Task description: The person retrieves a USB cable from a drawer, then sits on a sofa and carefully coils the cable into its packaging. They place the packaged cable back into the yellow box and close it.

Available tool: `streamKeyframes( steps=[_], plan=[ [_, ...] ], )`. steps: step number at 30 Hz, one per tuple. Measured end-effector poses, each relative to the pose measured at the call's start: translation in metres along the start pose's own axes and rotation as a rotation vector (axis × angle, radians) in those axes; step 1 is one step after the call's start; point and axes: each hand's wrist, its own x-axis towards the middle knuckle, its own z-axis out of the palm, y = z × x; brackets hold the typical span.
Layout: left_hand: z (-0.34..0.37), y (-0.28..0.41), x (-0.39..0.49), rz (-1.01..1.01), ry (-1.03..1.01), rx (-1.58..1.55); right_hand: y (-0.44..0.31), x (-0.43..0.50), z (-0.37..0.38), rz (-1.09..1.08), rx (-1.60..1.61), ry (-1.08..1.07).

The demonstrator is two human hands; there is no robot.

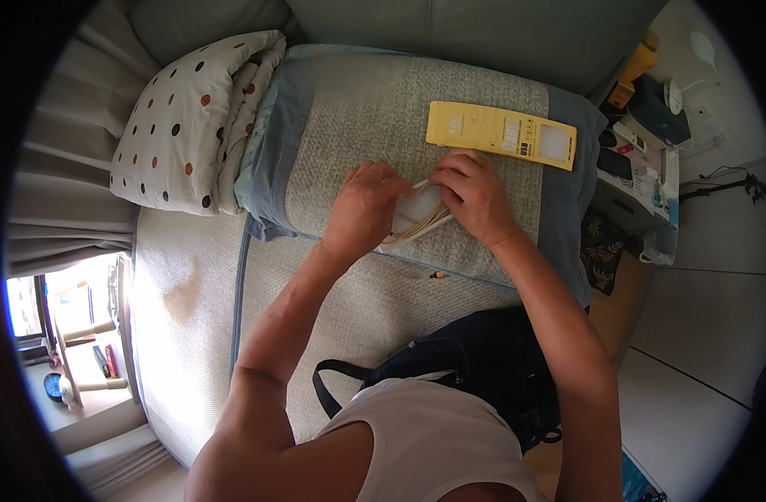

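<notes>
A coiled pale cable (430,218) lies in a white oval tray or holder (414,205) above the woven pillow. My left hand (369,204) grips the left side of this bundle, its fingertips at the upper edge. On the other side my right hand (473,194) pinches the coil and the rim with thumb and fingers. Just beyond my right hand, a flat yellow cable box (501,135) with a small window lies on the pillow (358,113). Fingers hide parts of the coil.
A polka-dot quilt (170,138) is folded left of the pillow. Nearer me on the mattress (358,295) are a small dark-and-tan piece (437,275) and a black backpack (471,351). A nightstand (646,188) with a phone (614,163) and a lamp (673,96) stands at right.
</notes>
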Motion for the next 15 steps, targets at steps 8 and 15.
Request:
streamKeyframes(
  steps=[8, 15],
  plan=[
    [0.003, 0.012, 0.003, -0.043, 0.021, -0.025, 0.001, -0.002, 0.001, 0.001, -0.049, -0.012],
    [0.014, 0.003, 0.004, -0.112, 0.028, -0.101, -0.002, 0.001, 0.0, -0.017, -0.018, 0.011]
  ],
)
